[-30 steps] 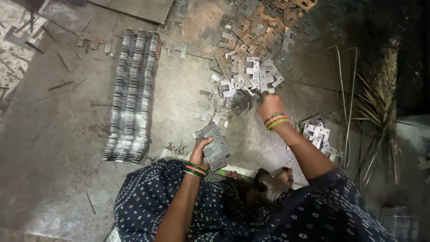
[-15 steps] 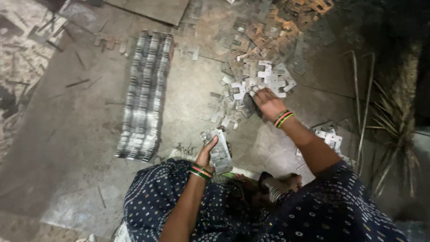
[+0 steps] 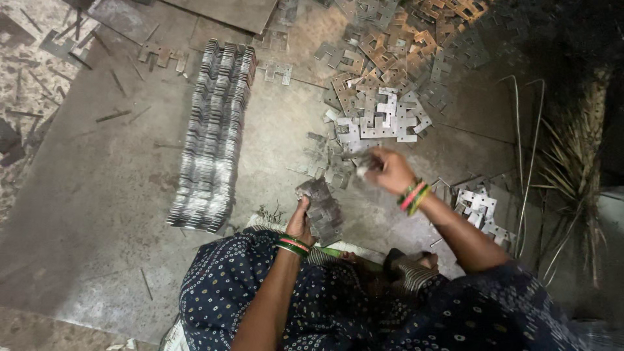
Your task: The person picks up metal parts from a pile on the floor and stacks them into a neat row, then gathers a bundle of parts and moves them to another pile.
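While the left hand (image 3: 300, 221) grips a stack of metal plates (image 3: 322, 209), the right hand (image 3: 388, 170) pinches one plate (image 3: 364, 162), the loose plate pile (image 3: 380, 120) at its twelve o'clock.

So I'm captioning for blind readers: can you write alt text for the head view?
A seated person's left hand holds a stack of flat metal plates while the right hand grips one plate beside a loose pile; long stacked rows lie on the floor.

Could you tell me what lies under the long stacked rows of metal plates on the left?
The stacked rows rest on a grey metal floor sheet; whatever lies directly beneath them is covered.
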